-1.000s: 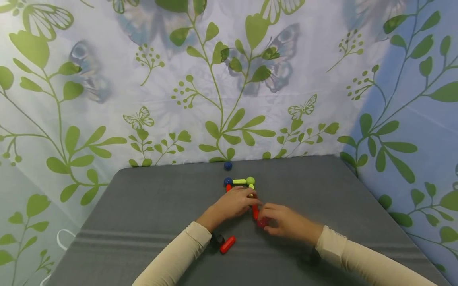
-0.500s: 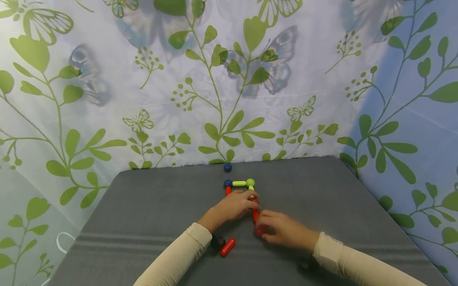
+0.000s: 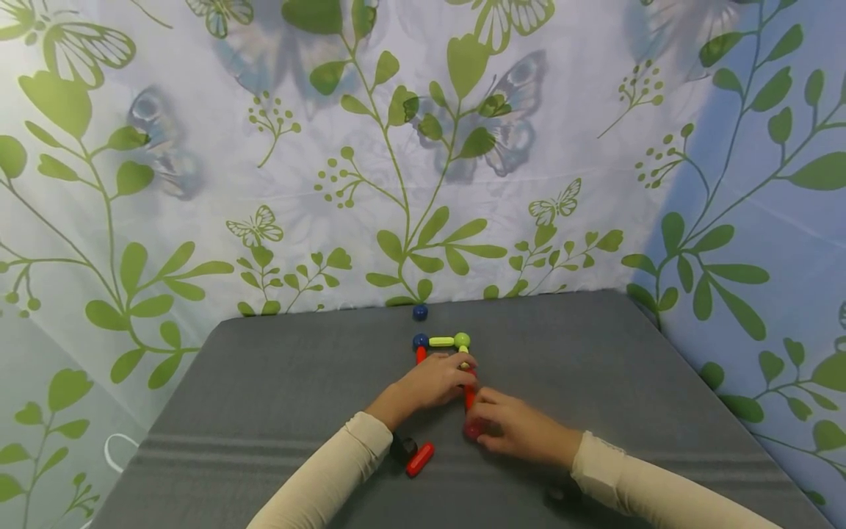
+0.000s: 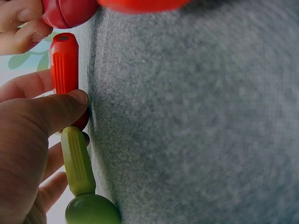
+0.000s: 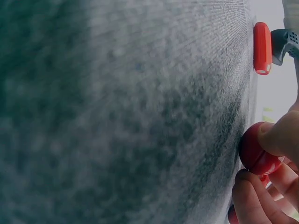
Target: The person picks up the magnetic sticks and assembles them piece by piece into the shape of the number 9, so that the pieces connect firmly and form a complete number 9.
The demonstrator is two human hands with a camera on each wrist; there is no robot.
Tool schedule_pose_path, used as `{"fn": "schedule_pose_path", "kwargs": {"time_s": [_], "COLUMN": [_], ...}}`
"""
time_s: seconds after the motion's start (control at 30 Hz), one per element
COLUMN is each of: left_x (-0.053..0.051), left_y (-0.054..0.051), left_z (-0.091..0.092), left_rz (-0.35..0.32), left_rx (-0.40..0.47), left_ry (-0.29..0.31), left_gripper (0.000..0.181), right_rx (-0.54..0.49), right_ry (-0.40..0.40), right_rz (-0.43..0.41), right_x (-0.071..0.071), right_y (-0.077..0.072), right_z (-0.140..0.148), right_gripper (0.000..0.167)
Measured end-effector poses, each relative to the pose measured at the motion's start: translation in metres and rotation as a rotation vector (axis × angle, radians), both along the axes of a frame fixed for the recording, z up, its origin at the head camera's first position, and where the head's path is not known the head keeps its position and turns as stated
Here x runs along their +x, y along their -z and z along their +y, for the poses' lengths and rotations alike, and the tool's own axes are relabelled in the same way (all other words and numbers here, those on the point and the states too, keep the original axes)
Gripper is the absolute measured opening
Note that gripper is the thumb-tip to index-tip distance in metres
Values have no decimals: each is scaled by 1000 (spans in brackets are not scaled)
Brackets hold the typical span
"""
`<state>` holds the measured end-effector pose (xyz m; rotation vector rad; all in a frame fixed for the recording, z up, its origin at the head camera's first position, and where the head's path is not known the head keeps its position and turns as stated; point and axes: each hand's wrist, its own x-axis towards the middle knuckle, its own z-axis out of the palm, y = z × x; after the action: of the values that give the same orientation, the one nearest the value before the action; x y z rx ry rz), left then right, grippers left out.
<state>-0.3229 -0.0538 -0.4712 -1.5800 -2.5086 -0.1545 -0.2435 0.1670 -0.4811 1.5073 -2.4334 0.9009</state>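
Note:
My left hand (image 3: 429, 380) pinches a dark red ball (image 4: 83, 120), mostly hidden under the thumb, between a red rod (image 4: 65, 65) and a yellow-green rod (image 4: 78, 161). At the red rod's nearer end, my right hand (image 3: 525, 427) pinches another dark red ball (image 5: 259, 148) between thumb and fingers. In the left wrist view a small gap shows between that ball and the red rod. Farther back, a green ball (image 3: 462, 340), a second yellow-green rod (image 3: 441, 342) and a blue ball (image 3: 421, 341) continue the chain. Another red rod (image 3: 421, 355) runs from the blue ball under my left hand.
A loose red rod (image 3: 420, 460) lies near my left forearm, by the dark wrist camera mount (image 5: 283, 44). One separate blue ball (image 3: 420, 312) sits near the far edge of the grey table (image 3: 297, 382). Patterned cloth (image 3: 330, 220) hangs behind.
My right hand has drawn its red ball toward me and slightly left. The red rod has swung into a straighter line. My left hand has stayed nearly in place.

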Motion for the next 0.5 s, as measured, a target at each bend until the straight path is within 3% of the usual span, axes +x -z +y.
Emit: {"fn": "schedule_pose_path", "kwargs": {"time_s": [0.5], "left_x": [3], "left_y": [-2], "left_z": [-2], "left_rz": [-41], "left_rx": [30], "left_ry": [2], "left_gripper": [21], "right_rx": [21], "right_ry": [53], "right_rz": [-32], "right_x": [-2], "right_y": [3], "right_z": [-1], "right_gripper": [33]}}
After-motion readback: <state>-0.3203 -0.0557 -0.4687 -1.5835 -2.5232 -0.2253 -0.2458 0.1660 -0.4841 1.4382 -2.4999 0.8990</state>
